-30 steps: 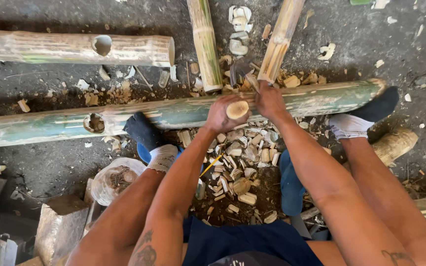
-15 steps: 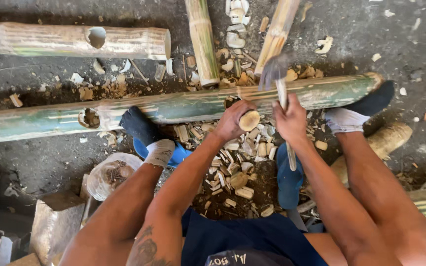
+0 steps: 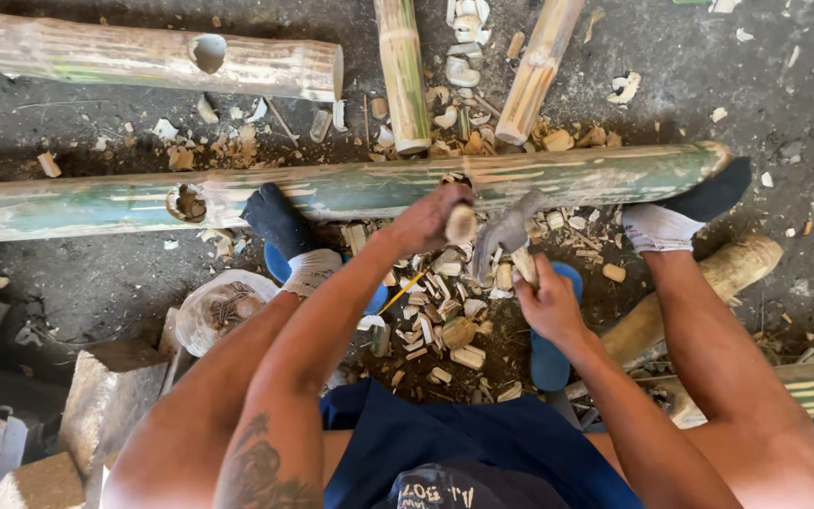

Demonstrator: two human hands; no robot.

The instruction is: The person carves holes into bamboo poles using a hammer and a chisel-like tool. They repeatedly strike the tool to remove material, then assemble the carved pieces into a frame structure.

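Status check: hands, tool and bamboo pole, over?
Left hand grips wooden handle on green bamboo pole. Right hand grips blade. Chips litter the ground below.

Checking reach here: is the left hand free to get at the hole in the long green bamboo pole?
Probably not: the left hand grips a wood piece, and the hole lies beyond the sock-clad foot.

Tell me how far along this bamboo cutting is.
Done: the long green bamboo pole already has one cut hole, and chips litter the ground. In hand: left hand grips a wooden handle at a second spot; right hand holds a blade. Left: that second opening looks unfinished.
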